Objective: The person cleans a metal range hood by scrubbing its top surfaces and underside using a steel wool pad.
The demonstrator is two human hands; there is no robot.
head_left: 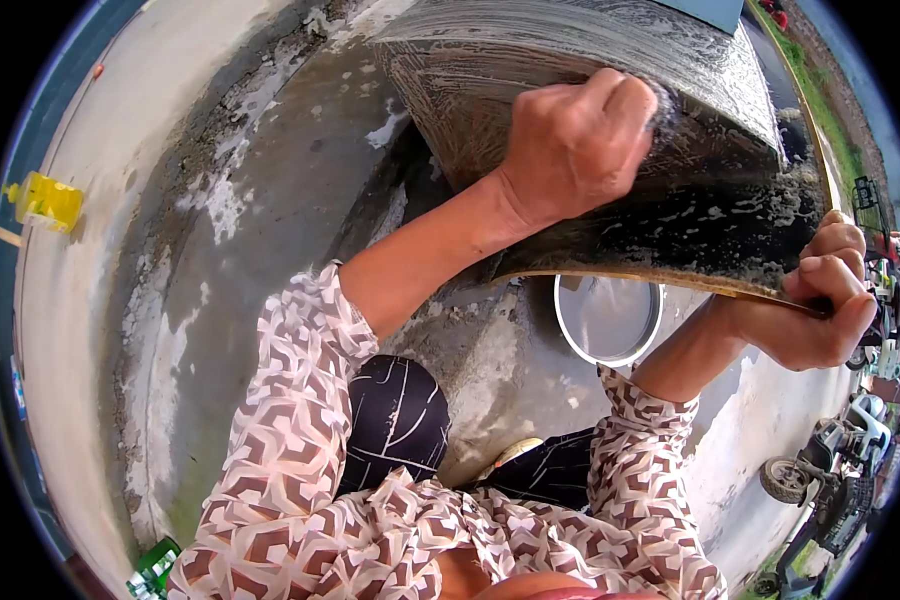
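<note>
A large dark board (690,225) with a thin light edge is tilted in front of me, its surface wet and streaked with suds. My left hand (582,145) is closed in a fist against its upper part, around a dark, foamy scrubber (664,108) that shows only at the knuckles' right side. At the board's right corner, my right hand (832,300) grips the edge with curled fingers. Below the board's lower edge stands a round white-rimmed basin (610,340) with greyish liquid, partly covered by the board.
Wet concrete ground (270,200) lies around the board. A yellow bottle (48,202) is at the far left, a green object (155,568) at the lower left. Parked motorbikes (830,470) stand at the right, beside a grass strip (820,100).
</note>
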